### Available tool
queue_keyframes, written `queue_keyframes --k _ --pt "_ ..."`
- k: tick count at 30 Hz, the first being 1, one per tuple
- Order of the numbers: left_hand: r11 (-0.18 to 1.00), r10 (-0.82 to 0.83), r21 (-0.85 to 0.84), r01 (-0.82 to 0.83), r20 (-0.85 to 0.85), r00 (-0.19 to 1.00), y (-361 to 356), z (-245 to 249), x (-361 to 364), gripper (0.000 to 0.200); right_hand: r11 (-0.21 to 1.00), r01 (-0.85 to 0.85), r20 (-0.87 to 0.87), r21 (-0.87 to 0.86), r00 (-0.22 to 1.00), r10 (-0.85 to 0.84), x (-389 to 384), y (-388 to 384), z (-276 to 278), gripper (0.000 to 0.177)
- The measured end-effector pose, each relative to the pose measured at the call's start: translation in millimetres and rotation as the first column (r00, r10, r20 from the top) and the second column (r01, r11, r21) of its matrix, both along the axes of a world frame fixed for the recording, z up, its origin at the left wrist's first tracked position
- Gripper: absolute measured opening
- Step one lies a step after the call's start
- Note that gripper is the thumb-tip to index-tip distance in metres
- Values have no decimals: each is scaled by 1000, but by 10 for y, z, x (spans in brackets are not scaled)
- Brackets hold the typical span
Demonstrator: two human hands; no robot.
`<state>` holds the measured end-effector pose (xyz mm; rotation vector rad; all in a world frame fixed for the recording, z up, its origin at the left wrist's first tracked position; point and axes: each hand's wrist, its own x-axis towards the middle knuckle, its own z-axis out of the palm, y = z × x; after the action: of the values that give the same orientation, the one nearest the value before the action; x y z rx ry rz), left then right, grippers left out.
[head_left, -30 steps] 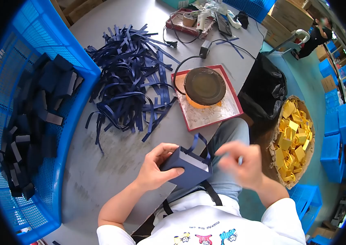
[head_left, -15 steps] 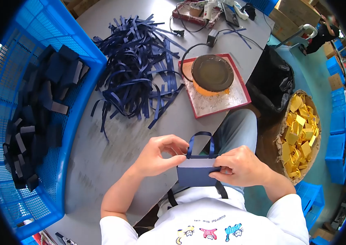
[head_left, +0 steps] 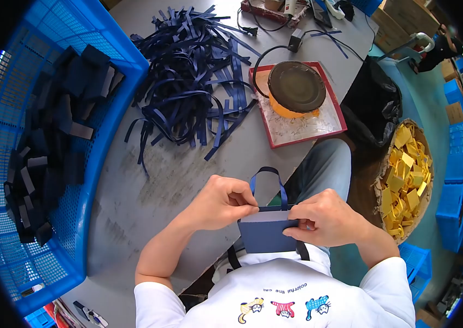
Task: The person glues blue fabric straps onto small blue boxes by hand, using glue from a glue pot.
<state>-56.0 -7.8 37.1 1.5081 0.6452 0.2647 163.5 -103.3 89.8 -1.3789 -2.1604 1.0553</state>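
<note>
A small navy paper bag [head_left: 267, 236] with a pale inside is held in front of my body, its opening facing up. A dark blue ribbon handle [head_left: 268, 170] loops up from its far rim. My left hand [head_left: 223, 202] is closed, thumb and forefinger pinching at the bag's upper left corner, where the ribbon's left end meets the rim. The pinched spot itself is hidden by the fingertips. On the other side, my right hand [head_left: 327, 218] grips the bag's right edge between thumb and curled fingers.
A pile of navy ribbons [head_left: 187, 82] lies on the grey table [head_left: 116, 218]. Beyond my hands, a round dark-topped pot [head_left: 297, 86] sits in a red-rimmed tray [head_left: 334, 123]. To the left is a blue crate [head_left: 114, 120] of navy pieces; yellow bags [head_left: 406, 175] fill a container at right.
My left hand has moved right and its fingers have closed at the bag's upper left corner. The right hand keeps its grip. The camera view has shifted slightly.
</note>
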Motion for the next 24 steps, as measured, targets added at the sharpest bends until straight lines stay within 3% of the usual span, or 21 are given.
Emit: queue_keyframes --k 7,9,11,14,17,21,24 --pt "992 -10 -122 13 27 1000 22 -7 3 12 994 -10 -26 -111 1000 8 46 18 11 15" --pt "936 33 -349 -44 -36 999 76 72 6 21 988 -19 -56 -150 998 11 58 18 14 15" --pt "955 41 -292 -51 -41 998 70 62 4 24 992 11 -17 -126 1000 -13 60 15 7 15" --pt "993 -121 15 121 15 992 51 74 15 24 989 3 -21 -146 1000 -6 54 22 0 14" --pt "986 -160 29 163 -84 984 47 23 14 21 995 -36 -44 -92 999 32 22 31 -27 15" --pt "988 -143 50 147 -81 986 53 7 -18 20 995 -15 -35 -97 999 11 3 39 -37 16" --pt "993 -99 -59 98 -20 995 68 16 -30 24 989 -33 -37 -145 999 28 42 50 -6 13"
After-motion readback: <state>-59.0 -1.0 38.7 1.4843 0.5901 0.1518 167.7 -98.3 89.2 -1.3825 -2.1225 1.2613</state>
